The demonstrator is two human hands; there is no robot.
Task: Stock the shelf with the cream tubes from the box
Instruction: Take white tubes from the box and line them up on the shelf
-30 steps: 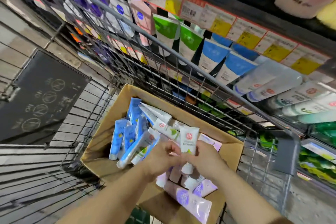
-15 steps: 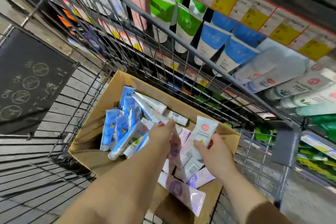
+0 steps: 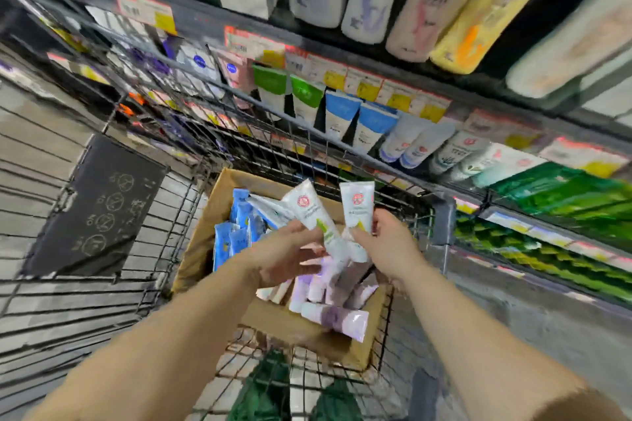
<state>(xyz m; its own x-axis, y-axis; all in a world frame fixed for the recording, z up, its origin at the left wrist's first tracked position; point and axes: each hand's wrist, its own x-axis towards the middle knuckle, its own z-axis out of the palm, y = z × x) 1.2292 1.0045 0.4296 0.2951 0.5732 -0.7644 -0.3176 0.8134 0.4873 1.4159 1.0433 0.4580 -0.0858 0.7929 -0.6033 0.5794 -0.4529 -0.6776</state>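
Cream tubes (image 3: 273, 243) fill a cardboard box (image 3: 201, 232) riding in a wire cart (image 3: 178, 215) beside a stocked store shelf (image 3: 393, 65). Above the box, the right hand (image 3: 386, 243) pinches an upright white tube (image 3: 357, 207) between thumb and fingers. At that tube's nine o'clock, the left hand (image 3: 287, 256) grips a second white tube (image 3: 313, 215), tilted toward eleven o'clock. Blue tubes (image 3: 232, 236) lie at the box's ten o'clock, lilac tubes (image 3: 328, 297) toward five o'clock. The frame is motion-blurred.

Now a tube (image 3: 313, 212) per raised hand (image 3: 388, 243)
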